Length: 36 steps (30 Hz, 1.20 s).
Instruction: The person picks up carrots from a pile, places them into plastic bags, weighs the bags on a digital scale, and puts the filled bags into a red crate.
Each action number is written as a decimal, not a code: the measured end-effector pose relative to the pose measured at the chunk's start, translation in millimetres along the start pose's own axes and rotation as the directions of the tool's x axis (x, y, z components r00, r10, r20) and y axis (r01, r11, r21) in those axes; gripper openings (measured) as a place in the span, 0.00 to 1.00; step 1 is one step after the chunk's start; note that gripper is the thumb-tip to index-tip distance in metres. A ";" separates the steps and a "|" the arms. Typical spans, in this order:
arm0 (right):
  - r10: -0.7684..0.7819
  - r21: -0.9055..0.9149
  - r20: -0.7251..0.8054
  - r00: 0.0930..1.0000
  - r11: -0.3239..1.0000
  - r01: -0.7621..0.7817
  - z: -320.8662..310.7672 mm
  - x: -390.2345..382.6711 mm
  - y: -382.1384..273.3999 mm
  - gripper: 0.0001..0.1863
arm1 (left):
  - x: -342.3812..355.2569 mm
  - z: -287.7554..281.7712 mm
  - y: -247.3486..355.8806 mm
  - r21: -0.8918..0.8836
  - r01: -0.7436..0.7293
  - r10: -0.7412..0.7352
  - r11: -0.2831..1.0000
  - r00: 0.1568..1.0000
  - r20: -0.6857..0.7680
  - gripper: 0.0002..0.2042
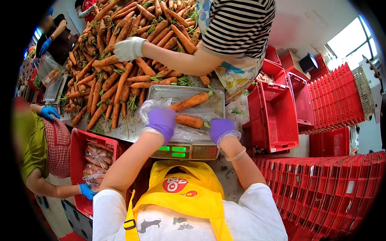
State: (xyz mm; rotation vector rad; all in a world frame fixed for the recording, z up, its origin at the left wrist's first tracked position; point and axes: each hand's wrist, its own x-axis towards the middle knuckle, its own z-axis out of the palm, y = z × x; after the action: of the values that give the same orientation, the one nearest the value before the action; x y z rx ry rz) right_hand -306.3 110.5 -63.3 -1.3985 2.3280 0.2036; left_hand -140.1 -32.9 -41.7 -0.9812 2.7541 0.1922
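Note:
A digital scale with a metal tray (152,94) and green display stands in front of me. Two carrots (191,101) lie across the tray, one above the other, on and partly inside a clear plastic bag (185,132). My left hand (162,122), in a purple glove, is closed on the bag by the carrots' left ends. My right hand (221,129), also gloved in purple, has its fingers curled at the bag's right side, close to the lower carrot's green tip. Both hands hide part of the film, and their fingertips are not fully visible.
A large carrot heap (108,80) covers the table beyond. Over it reaches a co-worker's white-gloved hand (129,49). At left, another person's blue-gloved hand (87,191) touches a red crate (76,160) holding bagged carrots. Red crates (321,188) are stacked at right.

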 end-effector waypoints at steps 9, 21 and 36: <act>-0.203 -0.002 -0.278 0.939 0.977 0.211 33.8 27.9 -18.7 0.18 | 118.4 94.1 13.9 -0.075 -0.102 0.074 0.992 0.949 -0.308 0.08; 0.055 0.177 -0.201 0.978 0.984 -0.019 6.3 8.6 -1.2 0.37 | 2.4 31.6 5.8 -0.495 -0.326 0.325 0.805 0.941 -0.091 0.16; -0.005 0.069 -0.229 0.973 0.997 0.022 -52.9 -39.6 5.5 0.54 | 1.8 -19.2 -67.9 -0.230 -0.059 0.059 0.971 0.998 -0.008 0.24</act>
State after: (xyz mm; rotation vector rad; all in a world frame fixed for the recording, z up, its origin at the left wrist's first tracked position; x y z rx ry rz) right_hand -309.4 127.8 0.6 -1.4699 2.4811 -0.0475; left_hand -101.2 -89.9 -27.0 -0.9511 2.8096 0.5324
